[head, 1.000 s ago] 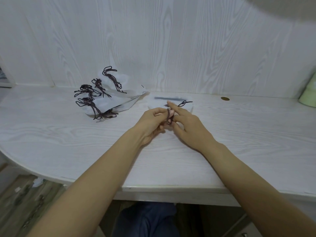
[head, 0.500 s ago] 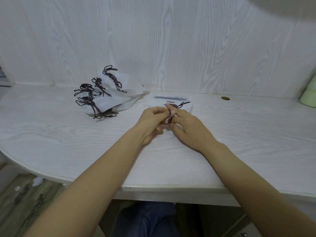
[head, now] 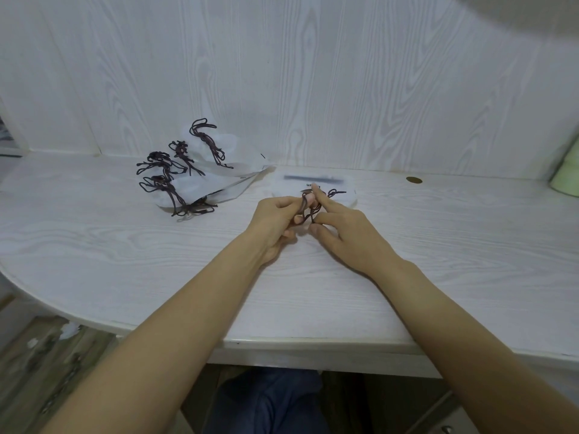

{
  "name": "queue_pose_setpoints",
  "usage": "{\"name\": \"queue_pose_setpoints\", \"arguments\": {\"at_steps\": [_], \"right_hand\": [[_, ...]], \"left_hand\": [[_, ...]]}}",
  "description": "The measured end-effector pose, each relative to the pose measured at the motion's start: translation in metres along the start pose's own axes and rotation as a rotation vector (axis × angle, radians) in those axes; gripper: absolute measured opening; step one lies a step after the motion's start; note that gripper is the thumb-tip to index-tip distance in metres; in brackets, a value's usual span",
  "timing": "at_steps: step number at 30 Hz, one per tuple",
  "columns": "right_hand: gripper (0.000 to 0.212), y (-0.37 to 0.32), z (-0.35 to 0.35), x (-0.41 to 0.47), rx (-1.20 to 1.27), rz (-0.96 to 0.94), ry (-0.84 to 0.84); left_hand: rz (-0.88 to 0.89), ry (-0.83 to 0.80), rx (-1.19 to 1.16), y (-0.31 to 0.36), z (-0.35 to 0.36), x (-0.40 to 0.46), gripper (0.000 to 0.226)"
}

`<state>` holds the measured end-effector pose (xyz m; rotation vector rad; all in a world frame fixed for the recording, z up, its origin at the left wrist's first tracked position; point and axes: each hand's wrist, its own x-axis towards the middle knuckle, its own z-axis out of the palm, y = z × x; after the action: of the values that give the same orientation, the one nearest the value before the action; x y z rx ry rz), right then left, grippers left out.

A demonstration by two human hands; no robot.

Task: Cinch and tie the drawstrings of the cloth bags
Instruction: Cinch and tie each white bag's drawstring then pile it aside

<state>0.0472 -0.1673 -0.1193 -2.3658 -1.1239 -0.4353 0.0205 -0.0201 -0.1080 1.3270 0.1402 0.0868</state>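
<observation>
Left of the working bag lies a heap of tied cloth bags (head: pixel 200 186). The left hand (head: pixel 275 223) pinches the dark drawstring (head: pixel 308 208) over this white bag (head: pixel 316 187); the right hand (head: pixel 341 233), forefinger now raised higher, hooks its loop, so the knot seems half-formed.

Seen from the head: both hands meeting mid-tabletop (head: pixel 94 239) over a white cloth bag (head: pixel 344 198). Left hand (head: pixel 272 223) pinching a dark drawstring (head: pixel 305 208), cord looped round its fingers (head: pixel 308 200). Right hand (head: pixel 347 233) at 3 o'clock of it, index finger straight, apparently gripping the same cord. At 10 o'clock, heap of tied bags (head: pixel 200 186). At 2 o'clock, brown disc (head: pixel 414 180); farther right, pale green object (head: pixel 565 180).
</observation>
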Motion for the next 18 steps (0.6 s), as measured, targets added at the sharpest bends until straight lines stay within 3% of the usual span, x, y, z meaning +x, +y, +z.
{"name": "queue_pose_setpoints", "arguments": {"at_steps": [6, 11, 18], "right_hand": [[0.016, 0.0011, 0.0023, -0.0008, 0.072, -0.017, 0.011], [0.018, 0.0041, 0.0020, 0.0006, 0.040, 0.008, 0.013], [0.014, 0.0048, 0.0019, 0.0015, 0.059, 0.036, 0.014]], "left_hand": [[0.000, -0.052, 0.167, 0.0003, 0.0016, -0.0034, 0.015], [0.000, -0.040, 0.169, 0.0010, 0.0009, -0.0025, 0.020], [0.137, 0.051, 0.196, 0.0007, 0.0007, -0.0033, 0.020]]}}
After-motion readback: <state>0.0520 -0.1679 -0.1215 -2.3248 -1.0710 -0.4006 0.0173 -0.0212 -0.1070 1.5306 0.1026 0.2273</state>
